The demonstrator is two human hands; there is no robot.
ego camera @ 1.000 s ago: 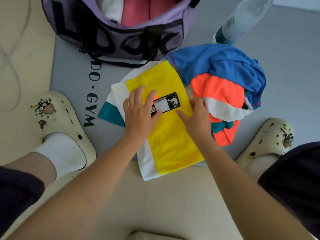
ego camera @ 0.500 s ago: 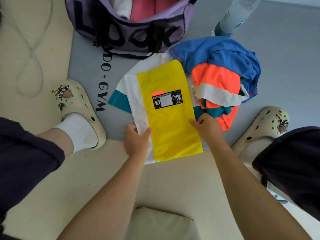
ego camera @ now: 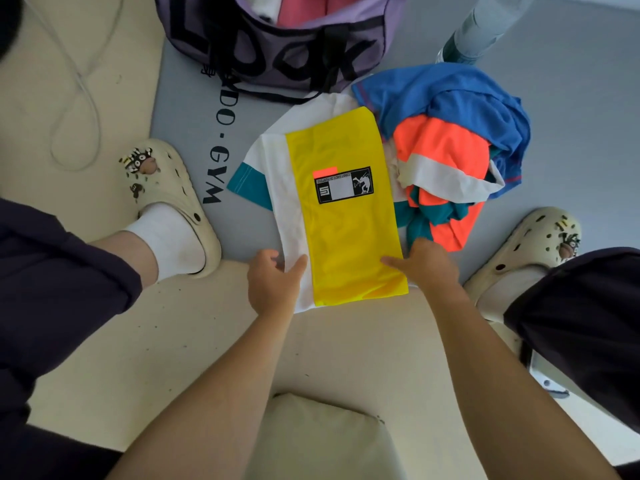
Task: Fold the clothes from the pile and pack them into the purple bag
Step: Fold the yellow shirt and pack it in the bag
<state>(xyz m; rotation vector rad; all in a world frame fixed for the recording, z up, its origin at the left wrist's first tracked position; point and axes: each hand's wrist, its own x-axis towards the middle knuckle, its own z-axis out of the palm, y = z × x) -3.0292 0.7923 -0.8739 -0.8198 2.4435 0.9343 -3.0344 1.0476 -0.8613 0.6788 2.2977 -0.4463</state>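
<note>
We pinch the yellow shirt's [ego camera: 349,216] near hem at both corners, left hand [ego camera: 273,285] and right hand [ego camera: 427,265], below the purple bag [ego camera: 277,46] and clothes pile [ego camera: 450,147].

Smooth matt yellow cloth shirt [ego camera: 349,237] with a printed patch [ego camera: 344,185]; purple bag [ego camera: 277,53] of woven fabric; clogs [ego camera: 176,188] of matt foam-like plastic.

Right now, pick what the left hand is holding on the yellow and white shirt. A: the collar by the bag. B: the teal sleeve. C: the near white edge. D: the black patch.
C: the left hand pinches the near white edge of the yellow and white shirt, well short of the teal sleeve and black patch.
</note>
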